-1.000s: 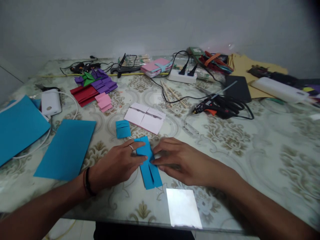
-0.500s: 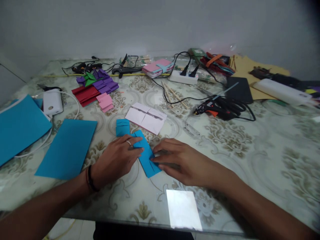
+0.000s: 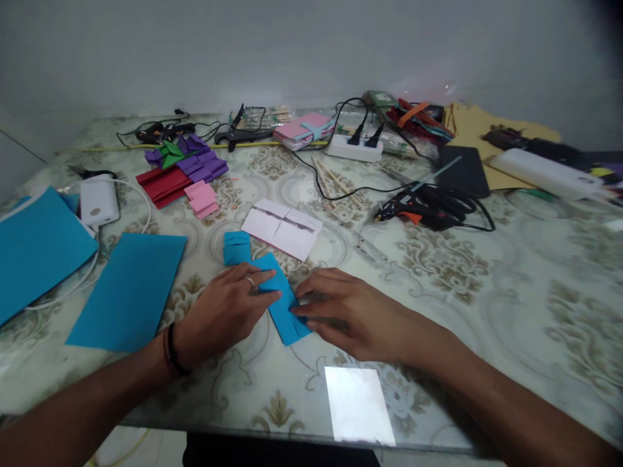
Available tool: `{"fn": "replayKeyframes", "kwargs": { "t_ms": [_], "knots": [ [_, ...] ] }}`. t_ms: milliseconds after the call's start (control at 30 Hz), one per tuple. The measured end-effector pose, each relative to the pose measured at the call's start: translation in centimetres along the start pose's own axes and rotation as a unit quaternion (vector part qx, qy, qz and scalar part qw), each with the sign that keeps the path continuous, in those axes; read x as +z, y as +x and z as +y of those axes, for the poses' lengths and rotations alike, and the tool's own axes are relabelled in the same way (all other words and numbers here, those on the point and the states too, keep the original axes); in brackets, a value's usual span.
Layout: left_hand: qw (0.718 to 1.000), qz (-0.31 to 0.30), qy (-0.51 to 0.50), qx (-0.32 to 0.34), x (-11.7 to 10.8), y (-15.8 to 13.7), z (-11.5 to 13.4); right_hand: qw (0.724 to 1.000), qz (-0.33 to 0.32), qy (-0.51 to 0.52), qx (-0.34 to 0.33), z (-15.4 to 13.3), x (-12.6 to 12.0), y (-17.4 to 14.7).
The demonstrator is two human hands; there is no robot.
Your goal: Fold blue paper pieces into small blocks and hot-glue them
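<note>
A folded strip of blue paper [image 3: 282,311] lies slanted on the table in front of me. My left hand [image 3: 233,301], with a ring on one finger, rests its outstretched fingers on the strip's upper left part. Along the strip's right edge, the spread fingertips of my right hand [image 3: 335,311] touch the paper; their undersides are hidden. Just beyond my left hand sits a small folded blue paper piece [image 3: 236,248]. A folded white paper [image 3: 282,227] with slightly parted flaps lies behind the strip.
Blue sheets [image 3: 129,292] lie at left beside a white power bank [image 3: 99,200]. Folded red paper [image 3: 163,185], purple paper [image 3: 204,165] and pink paper [image 3: 201,198] lie farther back. A black glue gun [image 3: 409,204], its cable and a power strip [image 3: 355,149] occupy the back right.
The view has shifted very slightly. My left fingers have slid a little to the right over the blue strip; my right hand stays at its edge.
</note>
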State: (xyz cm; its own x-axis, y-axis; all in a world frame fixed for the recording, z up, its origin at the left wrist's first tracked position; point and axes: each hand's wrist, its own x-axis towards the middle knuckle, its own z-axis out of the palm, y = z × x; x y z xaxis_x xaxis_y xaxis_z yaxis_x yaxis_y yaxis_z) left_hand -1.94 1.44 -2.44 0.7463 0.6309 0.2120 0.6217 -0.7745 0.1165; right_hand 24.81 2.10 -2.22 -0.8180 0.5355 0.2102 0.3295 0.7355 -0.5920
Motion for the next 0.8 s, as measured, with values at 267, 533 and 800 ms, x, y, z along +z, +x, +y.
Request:
{"fn": "replayKeyframes", "kwargs": {
  "t_ms": [267,533,800],
  "knots": [
    [1.0,0.005,-0.022,0.002,0.0,0.0,0.16,1.0,0.002,0.009,0.001,-0.3,-0.01,0.19],
    [0.999,-0.005,-0.033,0.017,0.14,-0.05,0.4,0.999,0.003,0.043,-0.023,-0.4,0.08,0.27],
    [0.999,-0.02,-0.041,0.009,0.24,-0.31,0.57,1.0,-0.009,0.019,-0.022,-0.87,0.29,0.22]
  ]
}}
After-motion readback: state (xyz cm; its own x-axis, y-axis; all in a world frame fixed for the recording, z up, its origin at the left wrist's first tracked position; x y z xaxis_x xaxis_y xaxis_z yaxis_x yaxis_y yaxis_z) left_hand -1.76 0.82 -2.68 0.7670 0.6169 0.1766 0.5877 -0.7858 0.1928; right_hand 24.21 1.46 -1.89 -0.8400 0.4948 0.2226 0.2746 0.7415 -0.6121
